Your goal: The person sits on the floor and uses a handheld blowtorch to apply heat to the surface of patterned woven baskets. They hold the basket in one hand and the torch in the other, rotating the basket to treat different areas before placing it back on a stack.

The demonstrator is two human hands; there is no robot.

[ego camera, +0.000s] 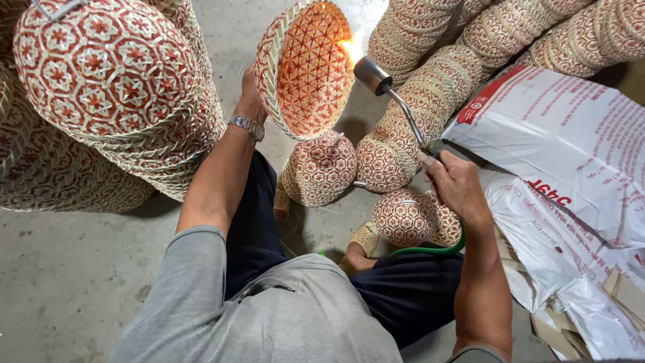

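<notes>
Holding a red-and-cream woven basket up on its side, the left hand is mostly hidden behind the rim, so how its fingers close cannot be made out, though it plainly has the basket by its edge; one metal wristwatch sits on that wrist. Over on the other side, the right hand is wrapped shut around the grip of a single gas torch, its thin metal tube angling up to a round nozzle right at the basket's open mouth, and one bright flame licks the inside, which glows orange. A green hose curls away below that wrist. Down on the concrete floor, between the person's feet in two tan woven shoes, I count three small round baskets lying loose, bottoms up: one under the raised basket, two touching each other beside the right forearm. To the left lies one big stack of nested baskets, with more behind it; upper right, about four long nested rows lean together, the nearest reaching down beside the torch. Two white printed sacks lie at the right edge.
</notes>
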